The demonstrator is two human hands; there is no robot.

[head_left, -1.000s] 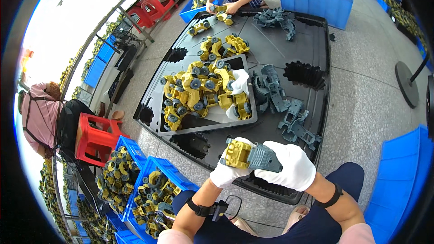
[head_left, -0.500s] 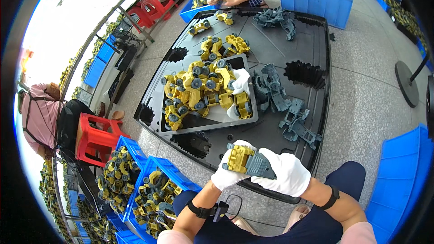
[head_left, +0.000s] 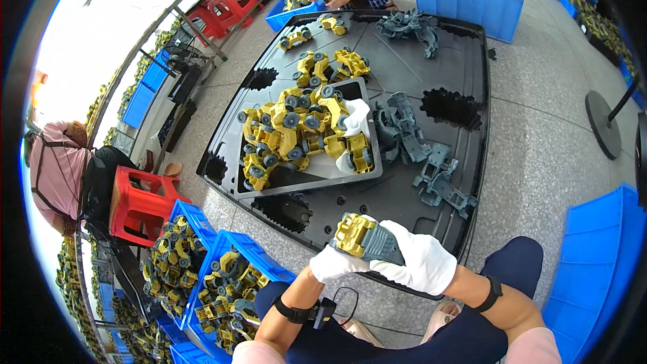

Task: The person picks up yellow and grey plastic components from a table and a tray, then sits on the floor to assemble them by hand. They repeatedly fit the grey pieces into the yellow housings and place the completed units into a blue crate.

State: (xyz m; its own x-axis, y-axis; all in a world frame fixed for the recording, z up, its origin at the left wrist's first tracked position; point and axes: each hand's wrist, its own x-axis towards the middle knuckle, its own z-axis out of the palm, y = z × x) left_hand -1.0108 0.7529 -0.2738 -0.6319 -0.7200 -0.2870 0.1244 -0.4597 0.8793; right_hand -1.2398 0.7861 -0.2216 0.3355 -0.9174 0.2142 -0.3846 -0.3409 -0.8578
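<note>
Yellow-and-grey toy vehicle (head_left: 368, 238), at five o'clock from the view's centre, sits clasped between the gloved left hand (head_left: 336, 264) and right hand (head_left: 423, 260), and could drop if either cloth-covered grip slid or loosened.

Yellow-grey toy (head_left: 369, 240), underside out of sight

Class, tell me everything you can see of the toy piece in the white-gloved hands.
The toy piece looks like plastic: a boxy, moulded yellow section on the left joined to a ridged grey section that narrows to the right. It slants slightly down toward the right. The left hand and right hand both touch it, holding it near the black table's near edge. Its underside is hidden.
</note>
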